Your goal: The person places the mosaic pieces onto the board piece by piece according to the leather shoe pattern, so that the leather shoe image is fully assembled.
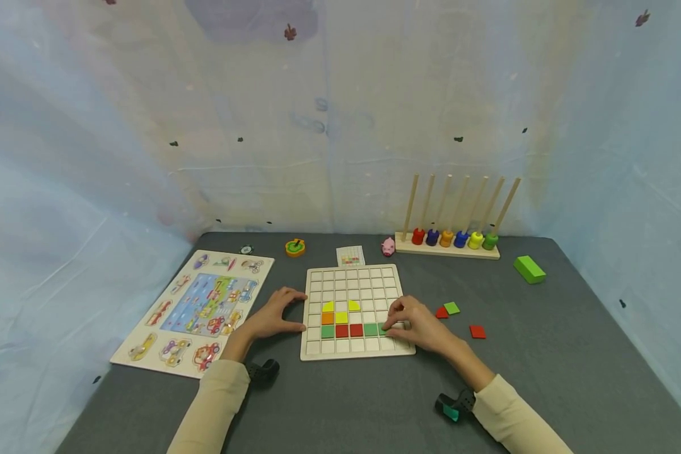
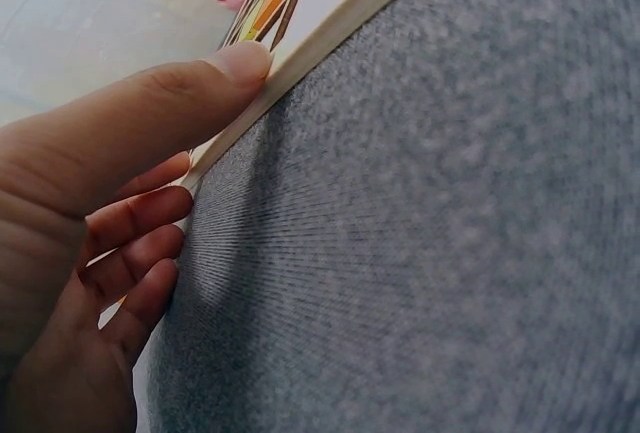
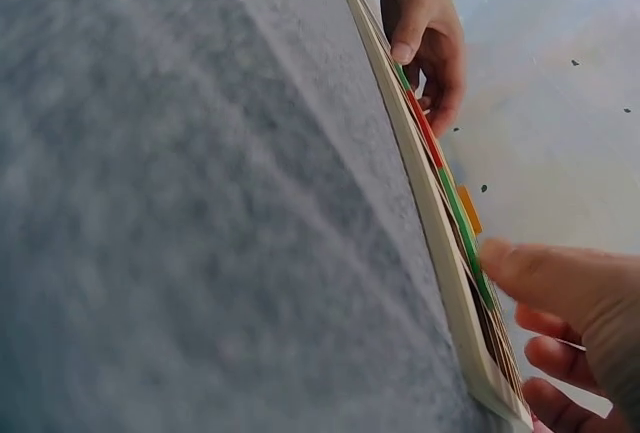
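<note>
A wooden grid board (image 1: 320, 347) lies in front of me, with coloured tiles in several of its cells: yellow, orange, red and green. My left hand (image 1: 274, 313) rests at the board's left edge, thumb (image 2: 240, 61) on the rim and fingers spread along the side. Over the lower right cells, my right hand (image 1: 420, 323) pinches a green tile (image 1: 381, 329) between thumb and index finger, at the end of the row of green and red tiles. In the right wrist view the thumb (image 3: 510, 258) touches the green strip; the index fingertip is hidden there.
Behind the board lies a pattern card (image 1: 350, 251), near a pink pig (image 1: 388, 246). Loose red (image 1: 478, 331) and light green (image 1: 451, 308) tiles lie on the right. A vehicle puzzle (image 1: 139, 328) stands left; a peg counter (image 1: 454, 251) and green block (image 1: 529, 269) are back right.
</note>
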A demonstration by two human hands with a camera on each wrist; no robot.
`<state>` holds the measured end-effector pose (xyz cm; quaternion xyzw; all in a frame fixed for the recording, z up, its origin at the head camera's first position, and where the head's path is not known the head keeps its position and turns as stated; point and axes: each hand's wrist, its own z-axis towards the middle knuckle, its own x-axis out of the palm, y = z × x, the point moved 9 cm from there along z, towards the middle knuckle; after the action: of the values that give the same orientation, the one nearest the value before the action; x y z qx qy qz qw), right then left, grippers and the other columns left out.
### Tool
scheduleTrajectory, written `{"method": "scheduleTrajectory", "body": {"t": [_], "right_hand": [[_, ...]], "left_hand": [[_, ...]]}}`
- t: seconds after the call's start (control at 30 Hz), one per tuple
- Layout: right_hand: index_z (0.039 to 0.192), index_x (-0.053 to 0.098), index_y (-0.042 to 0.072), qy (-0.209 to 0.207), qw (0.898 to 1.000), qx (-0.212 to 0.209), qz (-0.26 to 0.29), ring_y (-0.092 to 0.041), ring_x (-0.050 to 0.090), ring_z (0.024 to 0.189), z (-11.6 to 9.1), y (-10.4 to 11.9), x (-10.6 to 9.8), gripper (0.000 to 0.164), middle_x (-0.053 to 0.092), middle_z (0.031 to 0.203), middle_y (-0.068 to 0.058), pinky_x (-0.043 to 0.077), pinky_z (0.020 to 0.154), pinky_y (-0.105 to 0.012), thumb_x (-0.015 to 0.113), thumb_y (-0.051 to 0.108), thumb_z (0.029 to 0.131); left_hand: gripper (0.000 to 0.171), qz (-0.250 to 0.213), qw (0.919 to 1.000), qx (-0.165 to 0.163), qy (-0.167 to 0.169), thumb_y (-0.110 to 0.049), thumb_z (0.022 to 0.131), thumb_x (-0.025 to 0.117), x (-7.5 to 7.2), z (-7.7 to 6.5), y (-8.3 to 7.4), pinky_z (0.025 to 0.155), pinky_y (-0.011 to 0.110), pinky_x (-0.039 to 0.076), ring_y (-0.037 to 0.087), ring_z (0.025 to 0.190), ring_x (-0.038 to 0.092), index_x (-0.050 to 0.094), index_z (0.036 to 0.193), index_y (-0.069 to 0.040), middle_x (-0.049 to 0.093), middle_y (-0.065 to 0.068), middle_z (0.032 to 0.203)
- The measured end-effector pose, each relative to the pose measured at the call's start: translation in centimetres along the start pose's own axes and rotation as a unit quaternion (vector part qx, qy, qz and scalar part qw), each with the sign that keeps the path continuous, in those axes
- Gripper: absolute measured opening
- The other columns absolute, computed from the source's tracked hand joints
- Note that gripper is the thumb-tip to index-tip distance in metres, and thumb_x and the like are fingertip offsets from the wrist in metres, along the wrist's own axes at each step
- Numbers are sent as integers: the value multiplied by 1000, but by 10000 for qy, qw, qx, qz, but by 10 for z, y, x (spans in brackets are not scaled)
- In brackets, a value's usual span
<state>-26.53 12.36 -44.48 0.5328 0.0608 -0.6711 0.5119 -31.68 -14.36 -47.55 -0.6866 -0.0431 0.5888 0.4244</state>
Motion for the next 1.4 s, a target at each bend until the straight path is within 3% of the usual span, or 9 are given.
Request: {"method": "scheduleTrajectory", "body": {"t": [0.33,0.5,0.77,1.0,1.17,1.4], "right_hand": [[103,69,10,-334,9988,349,-110,-18,52,89,-22,-17,-33,25,58,101,-4,42,73,-34,75,15,79],[103,69,9,-430,9960,742,-242,-21,49,80,-42,-29,-56,29,56,103,-6,41,67,-32,77,16,77],[101,70,10,-598,9885,1100,-843,-23,50,94,-73,-45,-84,33,55,104,-7,40,79,-46,81,20,71],[98,69,9,-721,9864,1010,-1081,-20,49,93,-96,-47,-98,35,56,102,-8,36,79,-39,83,15,67],[102,68,10,-553,9864,1145,-1039,-18,51,91,-109,-49,-102,39,57,102,-4,39,77,-35,83,19,68],[111,65,7,138,9861,1554,-564,-17,55,90,-121,-55,-98,41,60,104,-2,47,75,-34,78,23,76]], "left_hand": [[68,19,10000,-9,-24,-38,76,76,1,0,2,99,52,30,28,119,36,49,131,-9,42,10,128],[68,-4,10000,8,-26,-38,76,76,1,0,1,99,52,30,28,119,36,49,132,-9,41,10,129],[68,48,10000,41,-30,-38,76,76,1,1,1,98,52,31,28,118,36,49,131,-9,41,9,129],[69,42,10000,71,-20,-39,76,76,0,1,1,99,52,31,28,118,36,49,131,-9,41,10,129],[68,58,10000,63,-17,-39,76,76,0,1,0,99,51,31,28,118,37,49,131,-9,41,10,130],[68,45,10000,40,-3,-38,76,76,0,1,0,99,51,31,28,118,36,49,131,-10,41,10,130]]}}
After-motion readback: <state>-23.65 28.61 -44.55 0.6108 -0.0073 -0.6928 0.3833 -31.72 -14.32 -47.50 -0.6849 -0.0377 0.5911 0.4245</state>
